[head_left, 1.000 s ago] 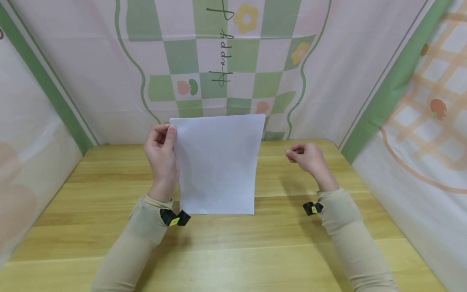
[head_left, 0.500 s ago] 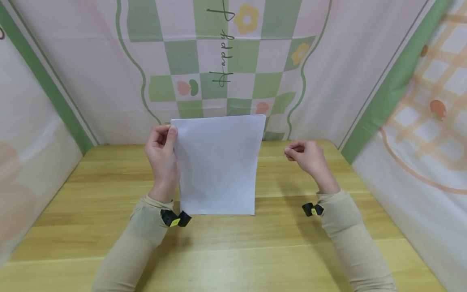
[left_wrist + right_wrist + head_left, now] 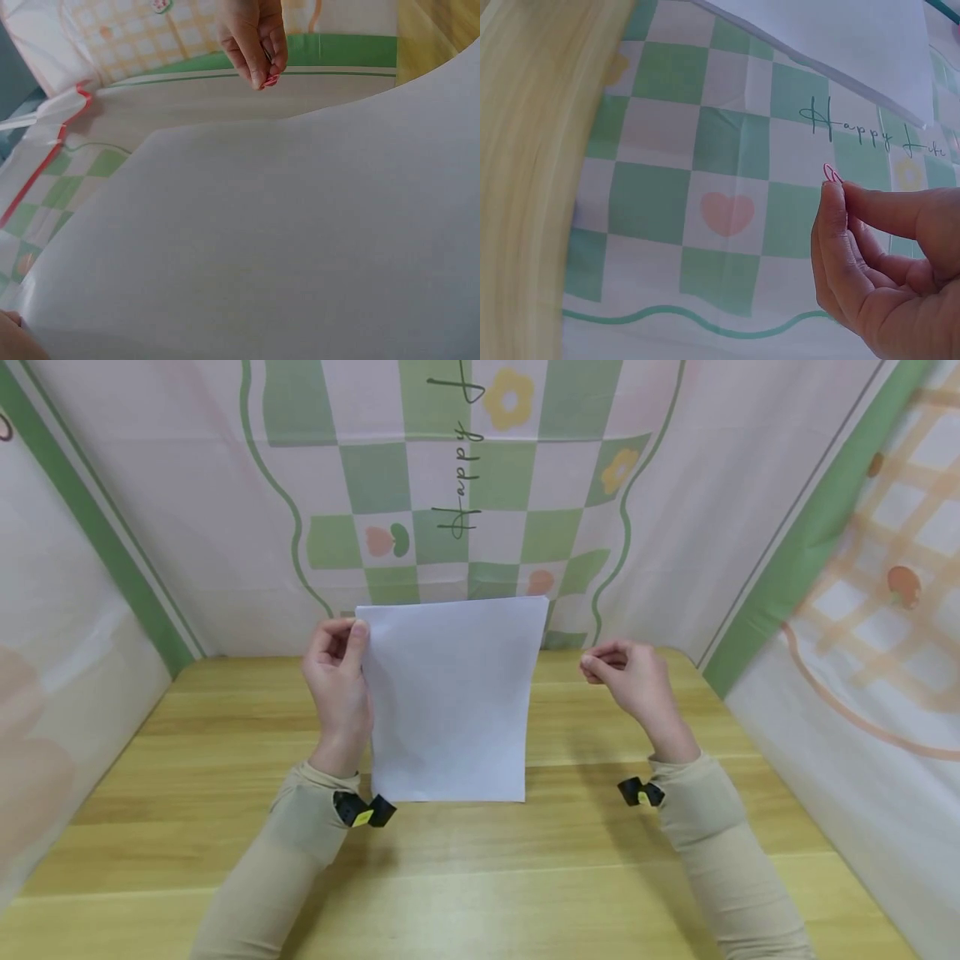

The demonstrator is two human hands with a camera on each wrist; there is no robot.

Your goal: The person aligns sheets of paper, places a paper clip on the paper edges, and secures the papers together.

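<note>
White paper [image 3: 453, 702] is held upright over the table, its blank face toward the head camera. At its upper left corner, my left hand [image 3: 336, 685] pinches it between thumb and curled fingers. Off to the right of the sheet, a short gap away, my right hand [image 3: 633, 681] is raised with thumb and index finger together. Between those fingertips it pinches a small pink paper clip [image 3: 829, 172], whose looped wire end sticks out in the right wrist view. The left wrist view also shows the pink clip [image 3: 271, 80] beyond the paper's edge.
Below both hands lies a wood-grain table [image 3: 480, 877]. Behind it hangs a green-and-white checked cloth [image 3: 495, 477] with lettering, and more patterned cloth [image 3: 862, 610] closes in the right side. Small black cameras [image 3: 363, 810] sit on both wrists.
My right hand has risen slightly and moved a little left, nearer the paper. The left hand and the paper have shifted slightly right, with the grip unchanged.
</note>
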